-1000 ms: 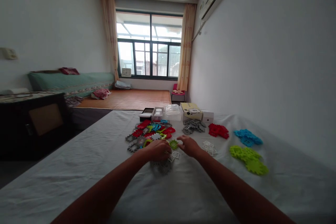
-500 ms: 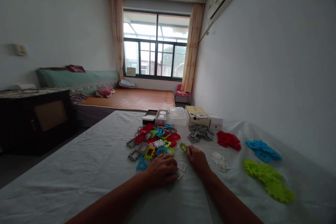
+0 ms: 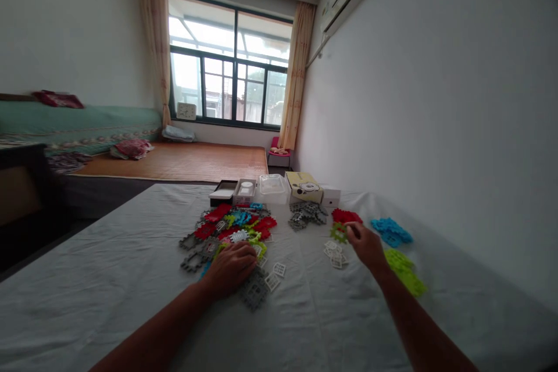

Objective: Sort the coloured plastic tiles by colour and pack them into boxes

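Note:
My right hand (image 3: 367, 246) pinches a small green toothed tile (image 3: 339, 233) above the white cloth, between the white tiles (image 3: 333, 254) and the red pile (image 3: 346, 217). My left hand (image 3: 230, 270) rests with curled fingers at the near edge of the mixed pile of coloured tiles (image 3: 235, 226), next to grey tiles (image 3: 255, 290); what lies under its fingers is hidden. Sorted piles lie to the right: blue (image 3: 391, 231), green (image 3: 404, 270), and grey (image 3: 307, 213).
The table wears a white cloth (image 3: 108, 279). Small boxes (image 3: 305, 186) and a clear container (image 3: 272, 185) stand along its far edge. A white wall runs close on the right. A low bed platform (image 3: 174, 163) and window lie beyond.
My right hand lifted the green tile from beside the mixed pile and carried it right, toward the sorted piles. My left hand stayed by the mixed pile. The view swung right.

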`<state>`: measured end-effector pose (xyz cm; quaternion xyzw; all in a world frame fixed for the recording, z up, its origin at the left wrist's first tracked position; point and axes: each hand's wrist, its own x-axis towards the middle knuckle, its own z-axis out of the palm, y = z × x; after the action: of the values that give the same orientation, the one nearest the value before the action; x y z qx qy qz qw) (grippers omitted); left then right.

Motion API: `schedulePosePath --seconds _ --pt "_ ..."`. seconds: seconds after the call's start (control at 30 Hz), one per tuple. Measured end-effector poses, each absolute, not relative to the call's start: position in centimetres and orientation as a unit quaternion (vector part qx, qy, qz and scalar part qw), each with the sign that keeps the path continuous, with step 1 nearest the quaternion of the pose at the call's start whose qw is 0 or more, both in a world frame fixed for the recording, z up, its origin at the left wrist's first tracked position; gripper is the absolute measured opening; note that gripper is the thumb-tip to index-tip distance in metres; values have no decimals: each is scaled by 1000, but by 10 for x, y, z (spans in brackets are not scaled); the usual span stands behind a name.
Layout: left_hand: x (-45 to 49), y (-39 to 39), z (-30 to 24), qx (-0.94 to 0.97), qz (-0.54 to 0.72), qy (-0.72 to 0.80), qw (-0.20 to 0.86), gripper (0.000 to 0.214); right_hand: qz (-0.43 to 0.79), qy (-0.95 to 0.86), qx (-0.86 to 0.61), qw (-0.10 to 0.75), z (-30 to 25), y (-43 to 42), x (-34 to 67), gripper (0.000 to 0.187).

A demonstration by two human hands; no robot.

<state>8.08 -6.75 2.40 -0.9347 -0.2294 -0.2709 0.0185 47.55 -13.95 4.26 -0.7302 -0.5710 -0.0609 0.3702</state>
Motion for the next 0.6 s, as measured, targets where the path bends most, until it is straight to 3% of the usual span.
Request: schedulePosePath --seconds 0.2,0.3,0.37,0.43,0.6 --pt "83 -68 23 -937 -273 -215 42 17 -99 -524 -811 241 25 -213 595 34" --pt "81 -68 26 -927 -278 -248 54 16 -144 -502 -816 249 30 -213 595 36" --pt "77 -66 27 -916 -282 -278 60 14 -155 -510 -795 289 38 -198 566 37" --pt "73 -63 26 -906 -287 -304 64 14 -87 -585 -743 314 44 -178 516 34" --pt "65 -56 24 -893 -277 -349 59 12 99 -765 -578 267 43 -129 367 25"
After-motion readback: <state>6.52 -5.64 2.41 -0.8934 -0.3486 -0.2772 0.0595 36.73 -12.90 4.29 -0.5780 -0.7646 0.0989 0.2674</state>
